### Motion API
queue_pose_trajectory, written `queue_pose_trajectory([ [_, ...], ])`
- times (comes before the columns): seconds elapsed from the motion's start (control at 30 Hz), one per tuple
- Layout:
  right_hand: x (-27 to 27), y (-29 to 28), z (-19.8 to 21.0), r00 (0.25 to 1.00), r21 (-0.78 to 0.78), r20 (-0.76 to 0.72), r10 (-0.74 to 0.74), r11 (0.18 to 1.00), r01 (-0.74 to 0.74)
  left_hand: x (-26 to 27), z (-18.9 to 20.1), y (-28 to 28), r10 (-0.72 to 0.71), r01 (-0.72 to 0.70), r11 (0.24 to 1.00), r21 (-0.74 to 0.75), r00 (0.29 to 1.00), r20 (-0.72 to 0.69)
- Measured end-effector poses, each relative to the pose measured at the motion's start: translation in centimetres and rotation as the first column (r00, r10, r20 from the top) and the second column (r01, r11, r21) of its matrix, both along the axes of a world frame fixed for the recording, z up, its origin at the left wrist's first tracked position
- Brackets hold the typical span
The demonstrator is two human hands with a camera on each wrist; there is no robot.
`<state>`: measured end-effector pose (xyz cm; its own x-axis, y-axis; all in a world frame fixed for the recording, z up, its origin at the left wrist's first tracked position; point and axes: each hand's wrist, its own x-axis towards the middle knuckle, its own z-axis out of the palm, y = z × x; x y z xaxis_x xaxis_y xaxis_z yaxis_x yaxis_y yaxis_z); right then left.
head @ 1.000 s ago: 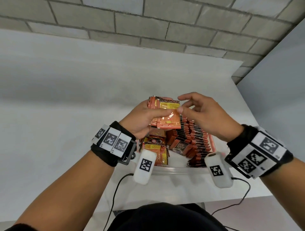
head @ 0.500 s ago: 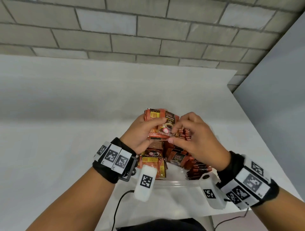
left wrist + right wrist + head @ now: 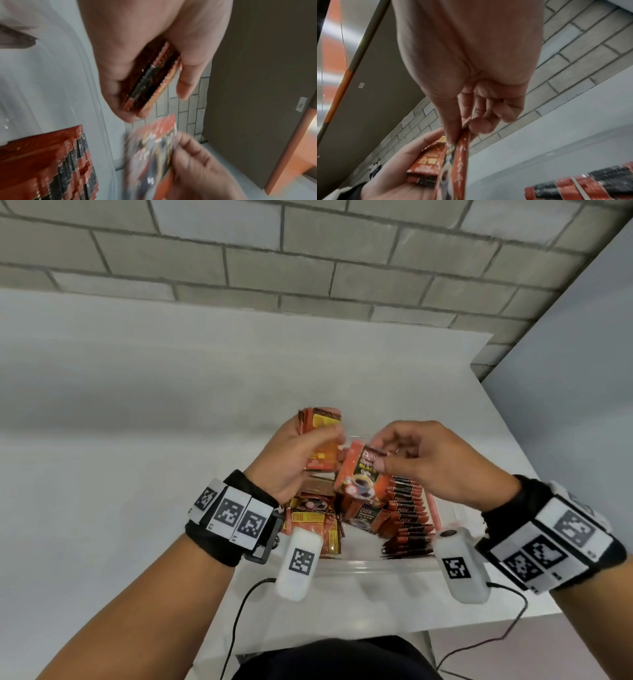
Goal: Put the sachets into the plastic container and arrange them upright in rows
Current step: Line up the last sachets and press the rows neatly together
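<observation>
The left hand (image 3: 294,460) grips a small stack of orange sachets (image 3: 320,422) above the plastic container (image 3: 359,566) on the desk (image 3: 120,440). The right hand (image 3: 435,460) pinches one sachet (image 3: 359,477) reading "BLACK". Upright rows (image 3: 407,518) in the container read "D2X".

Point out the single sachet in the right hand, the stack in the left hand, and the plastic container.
single sachet (image 3: 359,477): head view, printed front face.
stack (image 3: 320,421): head view, top end above the fingers.
plastic container (image 3: 370,565): head view, clear near rim.
</observation>
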<state>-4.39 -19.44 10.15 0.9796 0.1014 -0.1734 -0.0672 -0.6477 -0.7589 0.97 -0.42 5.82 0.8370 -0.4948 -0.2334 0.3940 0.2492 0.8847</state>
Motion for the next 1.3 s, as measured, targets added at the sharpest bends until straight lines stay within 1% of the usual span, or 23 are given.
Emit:
queue_pose_trajectory([
  [0.03, -0.4, -0.1, -0.2, 0.998, -0.044, -0.050, 0.041, 0.998, -0.043, 0.2, -0.1, 0.3, 0.047, -0.047, 0.999, 0.004, 0.999, -0.020],
  [0.1, -1.0, -0.1, -1.2, 0.984, -0.223, -0.134, 0.117, 0.964, -0.144, 0.7, -0.2, 1.1, 0.097, -0.097, 0.995, -0.004, 0.994, -0.046],
  [0.17, -1.2, 0.2, -2.4, 0.965, -0.414, -0.202, 0.168, 0.878, -0.240, 0.8, -0.3, 1.6, 0.100, -0.101, 0.995, -0.016, 0.994, -0.053],
  [0.23, -1.2, 0.4, -3.6, 0.948, -0.525, -0.249, 0.200, 0.794, -0.305, 0.8, -0.2, 1.9, 0.096, -0.098, 0.995, -0.029, 0.994, -0.059],
  [0.27, -1.1, 0.6, -4.1, 0.943, -0.554, -0.259, 0.208, 0.768, -0.321, 0.8, -0.2, 2.0, 0.095, -0.097, 0.995, -0.035, 0.994, -0.062],
  [0.4, -0.8, 1.1, -5.3, 0.931, -0.612, -0.293, 0.217, 0.705, -0.357, 0.6, -0.2, 2.5, 0.081, -0.085, 0.995, -0.056, 0.994, -0.070],
  [0.57, -0.4, 1.6, -5.8, 0.931, -0.689, -0.302, 0.204, 0.629, -0.361, 0.4, -0.3, 3.0, 0.082, -0.086, 0.995, -0.050, 0.994, -0.071],
  [0.67, -0.6, 2.0, -5.9, 0.926, -0.721, -0.305, 0.223, 0.581, -0.377, 0.4, -0.4, 3.2, 0.090, -0.094, 0.994, -0.050, 0.993, -0.073],
  [0.8, -0.7, 2.6, -5.7, 0.911, -0.769, -0.319, 0.261, 0.491, -0.409, 0.4, -0.5, 3.2, 0.088, -0.092, 0.994, -0.050, 0.993, -0.074],
  [1.07, -0.5, 3.1, -5.9, 0.891, -0.833, -0.361, 0.274, 0.335, -0.441, 0.4, -0.5, 2.8, 0.072, -0.076, 0.996, -0.047, 0.995, -0.072],
  [1.17, -0.4, 3.2, -5.9, 0.886, -0.840, -0.369, 0.280, 0.308, -0.447, 0.4, -0.6, 2.8, 0.073, -0.076, 0.996, -0.043, 0.995, -0.072],
  [1.3, -0.1, 3.2, -5.7, 0.888, -0.841, -0.364, 0.280, 0.310, -0.442, 0.3, -0.8, 2.8, 0.071, -0.074, 0.997, -0.037, 0.995, -0.075],
])
